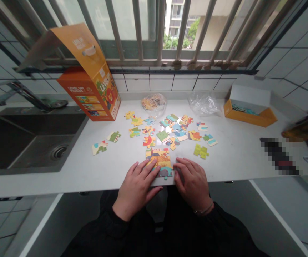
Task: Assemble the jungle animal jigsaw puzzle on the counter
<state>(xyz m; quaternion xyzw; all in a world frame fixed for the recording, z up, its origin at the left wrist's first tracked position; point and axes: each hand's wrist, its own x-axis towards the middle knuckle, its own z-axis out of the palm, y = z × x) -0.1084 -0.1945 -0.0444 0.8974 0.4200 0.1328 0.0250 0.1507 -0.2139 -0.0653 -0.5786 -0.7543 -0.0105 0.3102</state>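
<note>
Lying flat and open, the left hand [136, 185] and right hand [192, 182] touch the puzzle block [159, 159] between them.

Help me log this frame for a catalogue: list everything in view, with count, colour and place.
joined pieces: one block, mostly orange, counter front edge
loose pieces: about twenty, multicoloured, mid counter
box: one, orange, flap up, back left
tray: one, yellow with white lid, back right
bags: two, clear, back centre; the left one holds pieces
sink: one, dark, left
tap: one, metal, behind sink
counter: one, white
window bars: several, pale, above counter
left hand: flat, fingers on joined pieces
right hand: flat, at the block's right edge
</note>
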